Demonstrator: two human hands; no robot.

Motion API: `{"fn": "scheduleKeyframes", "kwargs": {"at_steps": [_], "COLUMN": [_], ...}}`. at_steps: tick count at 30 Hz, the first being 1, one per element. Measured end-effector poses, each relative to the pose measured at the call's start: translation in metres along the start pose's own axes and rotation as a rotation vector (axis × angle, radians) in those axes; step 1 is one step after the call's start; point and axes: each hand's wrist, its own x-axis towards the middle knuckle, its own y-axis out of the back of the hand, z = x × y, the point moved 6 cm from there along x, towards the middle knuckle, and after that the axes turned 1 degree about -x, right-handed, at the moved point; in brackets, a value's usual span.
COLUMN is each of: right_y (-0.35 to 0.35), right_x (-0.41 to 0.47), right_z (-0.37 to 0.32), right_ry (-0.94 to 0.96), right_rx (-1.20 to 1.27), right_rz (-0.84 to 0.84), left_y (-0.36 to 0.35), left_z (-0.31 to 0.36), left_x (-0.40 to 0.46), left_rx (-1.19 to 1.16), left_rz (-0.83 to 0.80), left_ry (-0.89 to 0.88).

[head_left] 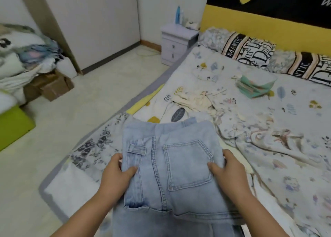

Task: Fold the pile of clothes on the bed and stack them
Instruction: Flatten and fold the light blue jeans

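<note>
A pair of light blue jeans (172, 165), folded over with a back pocket facing up, is held above the near edge of the bed (268, 147). My left hand (118, 172) grips the jeans' left edge, thumb on top. My right hand (225, 167) grips the right edge beside the pocket. Farther along the bed lies a crumpled cream garment (195, 100). Near the pillows sits a small stack of folded mint-green clothes (256, 84).
Two patterned pillows (249, 48) lean against a yellow headboard (259, 22). A white nightstand (177, 43) with bottles stands at the bed's far left corner. Tiled floor (89, 111) lies left of the bed, with cardboard boxes (52, 86) and heaped bedding (21, 52) at far left.
</note>
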Motion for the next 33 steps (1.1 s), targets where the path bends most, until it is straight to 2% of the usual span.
{"fn": "scheduleKeyframes", "kwargs": {"at_steps": [9,16,26,31,33], "right_y": [-0.135,-0.220,-0.329,-0.362,-0.368], "right_x": [0.082,0.142,0.200,0.214,0.210], "right_z": [-0.118,-0.170,-0.174,-0.148,-0.144], "right_ry": [0.165,0.333,0.486,0.372,0.367], "right_rx": [-0.111,-0.229,-0.327,-0.440,-0.518], "right_rz": [-0.192,-0.295,-0.505,-0.449,-0.367], "left_y": [0.102,0.113,0.073,0.065,0.071], "left_z": [-0.058,-0.105,-0.176,-0.209,-0.209], "left_x": [0.079,0.120,0.134,0.143,0.144], "left_rx": [-0.048,-0.138,-0.322,-0.312,-0.205], "left_rz": [0.243,0.427,0.632,0.584,0.585], "left_ry": [0.092,0.174,0.429,0.489,0.493]}}
